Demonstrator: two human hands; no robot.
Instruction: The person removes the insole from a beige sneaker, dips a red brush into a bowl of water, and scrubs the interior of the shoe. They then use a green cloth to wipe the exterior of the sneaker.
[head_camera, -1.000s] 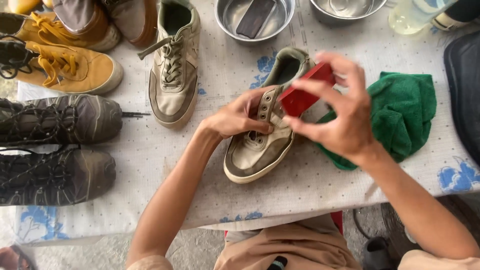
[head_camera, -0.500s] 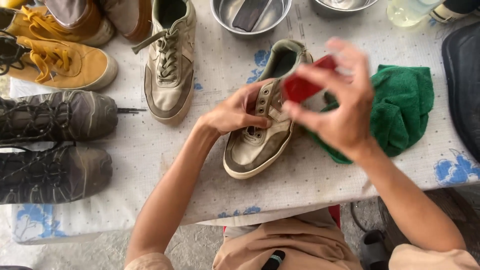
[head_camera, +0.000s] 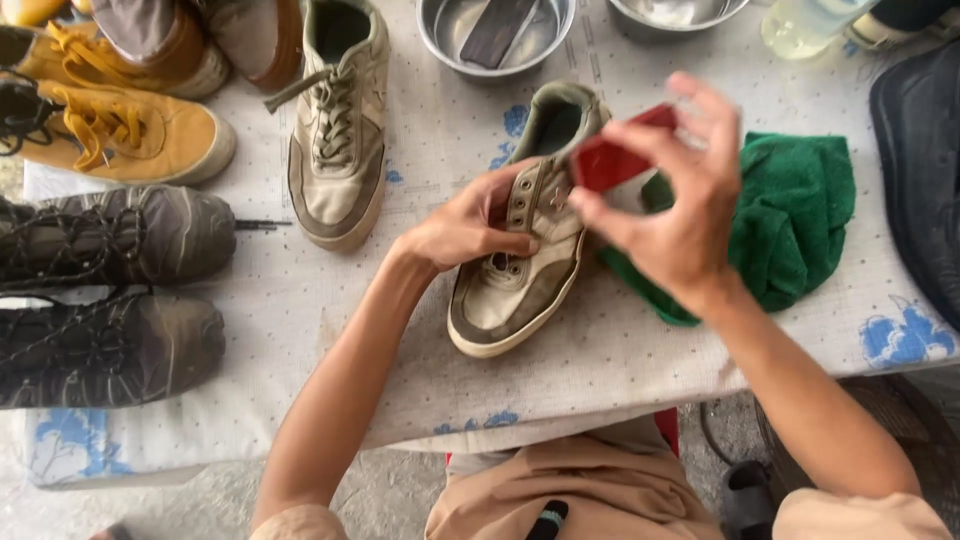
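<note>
- Head view looks down on a table (head_camera: 620, 350) covered with a pale dotted cloth that has blue flower prints.
- Two dark boots (head_camera: 110, 290) lie on their sides at the left edge, one just behind the other.
- Two mustard shoes (head_camera: 130, 125) with yellow laces stand at the far left corner, and brown shoes (head_camera: 200, 35) are just behind them.
- One green towel (head_camera: 790, 225) lies crumpled on the right part of the table, just beside the unlaced shoe.
- One laced beige shoe (head_camera: 335, 130) stands apart, to the left of the hands.
- One unlaced beige shoe (head_camera: 525, 240) is in the middle of the table, toe toward the person, heel away.
- Right hand (head_camera: 670, 215) is raised above this shoe and the towel; its fingers and thumb are closed around a red block (head_camera: 612, 158), with the upper fingers spread a little. The block is blurred, and I cannot tell if it touches the shoe.
- Left hand (head_camera: 465, 225) grips the unlaced shoe at the eyelet part; the thumb lies on top and the fingers go inside the opening, tight on the upper.
- Two metal bowls (head_camera: 495, 30) stand at the far edge; the left one holds a dark flat piece (head_camera: 497, 30).
- One clear bottle (head_camera: 805, 25) lies at the far right.
</note>
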